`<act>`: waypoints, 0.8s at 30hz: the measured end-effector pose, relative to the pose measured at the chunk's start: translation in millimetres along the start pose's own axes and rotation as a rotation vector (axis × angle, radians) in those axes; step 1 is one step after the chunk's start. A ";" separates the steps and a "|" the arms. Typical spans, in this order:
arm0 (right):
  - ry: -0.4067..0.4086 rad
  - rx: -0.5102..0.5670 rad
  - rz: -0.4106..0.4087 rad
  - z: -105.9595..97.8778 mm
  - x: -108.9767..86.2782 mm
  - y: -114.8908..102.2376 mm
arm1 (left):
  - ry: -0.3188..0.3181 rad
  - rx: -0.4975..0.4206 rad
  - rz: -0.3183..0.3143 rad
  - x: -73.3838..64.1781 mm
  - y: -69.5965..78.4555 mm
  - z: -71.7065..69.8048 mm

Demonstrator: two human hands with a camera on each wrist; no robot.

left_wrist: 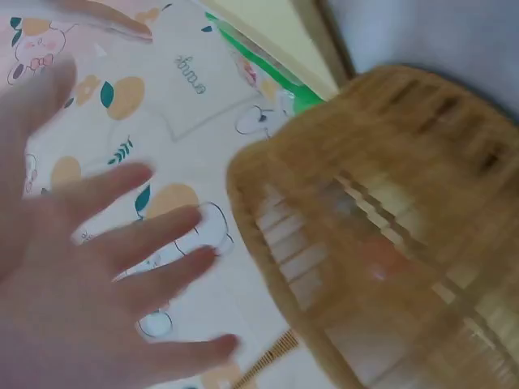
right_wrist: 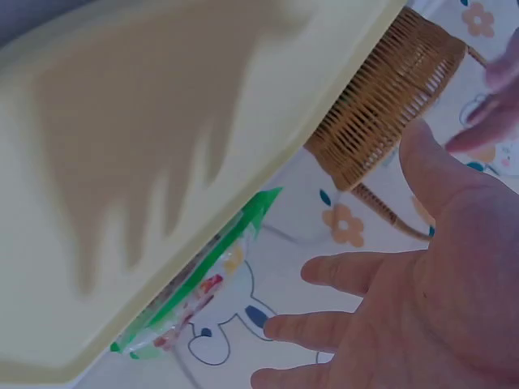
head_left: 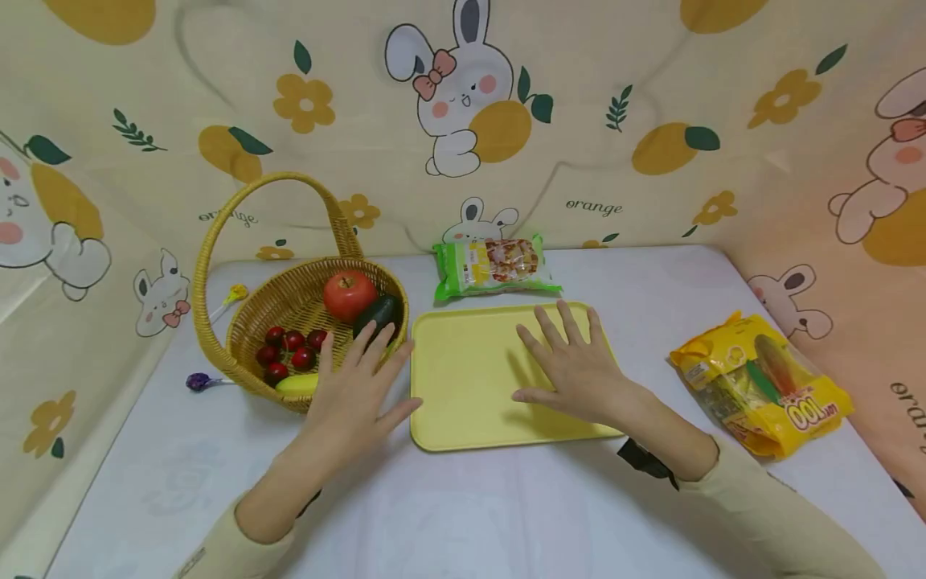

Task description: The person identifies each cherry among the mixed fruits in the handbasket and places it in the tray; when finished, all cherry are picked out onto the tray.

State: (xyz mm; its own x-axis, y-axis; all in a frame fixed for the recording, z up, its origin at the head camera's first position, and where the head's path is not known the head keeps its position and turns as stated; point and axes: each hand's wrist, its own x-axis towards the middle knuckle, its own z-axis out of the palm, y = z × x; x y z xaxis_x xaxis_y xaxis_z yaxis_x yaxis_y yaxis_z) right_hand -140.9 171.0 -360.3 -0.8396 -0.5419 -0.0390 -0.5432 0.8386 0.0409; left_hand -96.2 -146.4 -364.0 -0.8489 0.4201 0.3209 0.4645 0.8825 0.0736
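My left hand (head_left: 352, 398), fingers spread, hovers at the near right side of a wicker basket (head_left: 249, 330) and holds nothing. Inside the basket lie a red round fruit (head_left: 350, 294), a dark green avocado-like item (head_left: 379, 315), several cherries (head_left: 295, 341) and a yellow item (head_left: 297, 384) partly hidden by that hand. Over a yellow tray (head_left: 463, 378) my right hand (head_left: 579, 370) is spread too, its shadow falling on the tray; nothing is in it. In the left wrist view the basket (left_wrist: 280, 288) looks blurred beside the spread fingers (left_wrist: 162, 235).
Behind the tray lies a green-edged snack packet (head_left: 499, 267). A yellow bag (head_left: 763, 386) sits at the right. Left of the basket are a yellow-wrapped lollipop (head_left: 235, 293) and a purple-wrapped one (head_left: 198, 382). A patterned cloth backdrop (head_left: 579, 96) rises behind the table.
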 end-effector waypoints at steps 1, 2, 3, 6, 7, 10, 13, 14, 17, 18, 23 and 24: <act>0.002 0.003 -0.002 0.9 -0.2 0.4 | 0.105 -0.042 0.009 -5.7 -2.6 -2.9; 0.003 0.005 -0.004 1.8 -0.4 0.9 | 0.227 -0.091 0.019 -11.1 -5.4 -5.8; 0.004 0.006 -0.004 2.9 -0.5 1.5 | 0.356 -0.137 0.027 -16.6 -8.2 -8.8; 0.005 0.000 -0.005 6.0 -0.5 3.5 | 0.753 -0.258 0.018 -28.5 -15.8 -17.0; 0.006 -0.003 -0.005 7.1 -0.3 4.3 | 0.867 -0.282 -0.005 -30.9 -17.6 -19.0; 0.002 -0.002 -0.005 9.0 0.6 6.1 | 1.094 -0.354 -0.117 -38.5 -23.6 -21.5; -0.002 0.005 -0.008 9.3 2.2 6.8 | 1.126 -0.453 -0.279 -49.7 -32.5 -18.5; -0.005 0.008 -0.010 8.9 2.9 6.8 | 1.097 -0.489 -0.330 -54.2 -36.4 -16.4; -0.007 -0.004 -0.016 7.6 5.5 6.4 | 0.977 -0.567 -0.452 -64.9 -47.5 -8.4; -0.007 -0.012 -0.019 7.1 6.4 6.3 | 0.932 -0.581 -0.483 -67.2 -50.5 -5.4; -0.008 -0.019 -0.027 6.6 9.4 6.1 | 0.772 -0.568 -0.597 -71.2 -57.9 2.3; -0.007 -0.013 -0.029 6.7 9.7 6.2 | 0.747 -0.562 -0.615 -71.3 -58.1 2.5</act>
State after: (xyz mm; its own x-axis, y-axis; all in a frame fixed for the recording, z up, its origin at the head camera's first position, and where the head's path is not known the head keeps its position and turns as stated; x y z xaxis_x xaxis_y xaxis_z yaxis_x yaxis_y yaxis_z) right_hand -152.4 171.4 -367.1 -0.8236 -0.5651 -0.0476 -0.5670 0.8220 0.0524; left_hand -63.4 -227.1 -393.5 -0.6967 -0.4539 0.5555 0.2260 0.5960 0.7705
